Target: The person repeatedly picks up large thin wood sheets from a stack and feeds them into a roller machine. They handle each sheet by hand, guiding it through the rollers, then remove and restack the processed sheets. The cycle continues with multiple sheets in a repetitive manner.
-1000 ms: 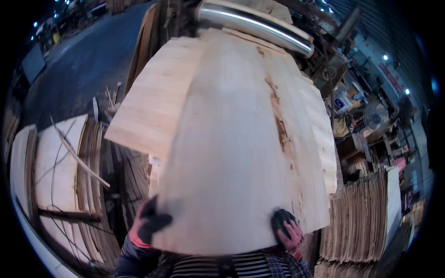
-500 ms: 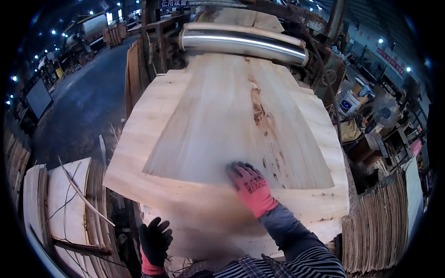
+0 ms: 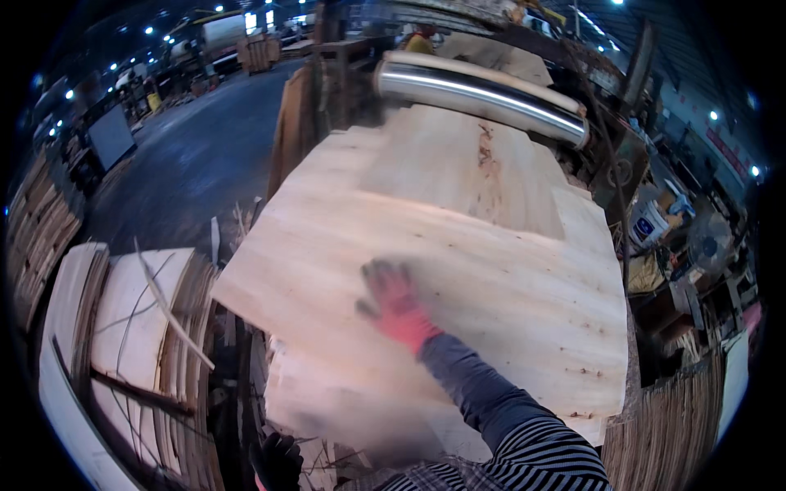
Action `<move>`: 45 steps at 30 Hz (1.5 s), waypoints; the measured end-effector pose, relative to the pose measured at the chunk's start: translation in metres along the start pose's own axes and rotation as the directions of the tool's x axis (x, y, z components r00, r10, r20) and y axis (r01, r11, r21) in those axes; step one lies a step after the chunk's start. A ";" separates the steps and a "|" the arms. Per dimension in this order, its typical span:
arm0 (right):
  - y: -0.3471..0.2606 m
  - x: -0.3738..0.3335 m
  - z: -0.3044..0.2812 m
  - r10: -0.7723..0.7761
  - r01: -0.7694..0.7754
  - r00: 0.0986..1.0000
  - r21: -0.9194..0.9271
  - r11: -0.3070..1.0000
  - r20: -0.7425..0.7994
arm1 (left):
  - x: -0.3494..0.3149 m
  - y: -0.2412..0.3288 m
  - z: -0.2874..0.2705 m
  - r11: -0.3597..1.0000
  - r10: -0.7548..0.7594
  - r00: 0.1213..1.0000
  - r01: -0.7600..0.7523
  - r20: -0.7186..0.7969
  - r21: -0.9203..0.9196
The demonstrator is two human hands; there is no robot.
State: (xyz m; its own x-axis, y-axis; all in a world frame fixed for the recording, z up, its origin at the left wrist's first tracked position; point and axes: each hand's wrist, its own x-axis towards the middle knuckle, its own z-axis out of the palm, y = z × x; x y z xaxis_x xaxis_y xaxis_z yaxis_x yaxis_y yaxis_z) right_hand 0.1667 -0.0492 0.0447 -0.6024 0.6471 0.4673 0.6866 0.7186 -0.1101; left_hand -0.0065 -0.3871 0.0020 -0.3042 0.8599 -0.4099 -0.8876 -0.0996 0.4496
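Narrow veneer sheet [image 3: 438,164] at 1 o'clock, lying over the wide sheet [image 3: 499,286], its far end near the metal roller [image 3: 483,100]. My right hand [image 3: 397,303] near centre, fingers spread, gripping nothing; blurred, can't tell if it touches the wide sheet. My left hand [image 3: 278,460] at 7 o'clock, partly cut off, grip unclear. Risks: uneven pull could skew the narrow sheet; strain could split its brown flaw [image 3: 486,149].

Blur all over the right hand [image 3: 399,304], and we can't tell whether its palm touches the pale sheet [image 3: 508,319]; down low, the bottom edge cuts off the left hand [image 3: 280,461] near its wrist, and nearby we can't read a smeared patch [image 3: 368,421]
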 end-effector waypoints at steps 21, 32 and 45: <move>-0.681 -0.240 0.087 -0.803 -0.191 0.332 0.869 0.457 0.495 | -0.441 0.041 -0.311 0.687 0.494 0.327 -0.715 -0.806 0.131; -0.826 -0.208 0.161 -0.472 -0.474 0.528 0.706 0.527 0.706 | -0.583 0.141 -0.435 0.608 0.449 0.050 -0.748 -0.892 0.264; -0.844 -0.219 0.159 -0.370 -0.796 0.302 0.446 0.410 0.879 | -0.730 0.424 -0.676 0.445 0.875 -0.138 0.605 -0.464 0.660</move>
State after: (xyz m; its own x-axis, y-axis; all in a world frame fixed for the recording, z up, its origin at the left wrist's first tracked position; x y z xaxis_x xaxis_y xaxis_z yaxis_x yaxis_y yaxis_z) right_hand -0.3459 -0.7570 -0.1038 -0.7936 0.1528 -0.5889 0.5791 -0.1068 -0.8082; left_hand -0.3946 -1.3955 -0.0452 -0.8951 -0.4382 0.0820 -0.3513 0.8065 0.4756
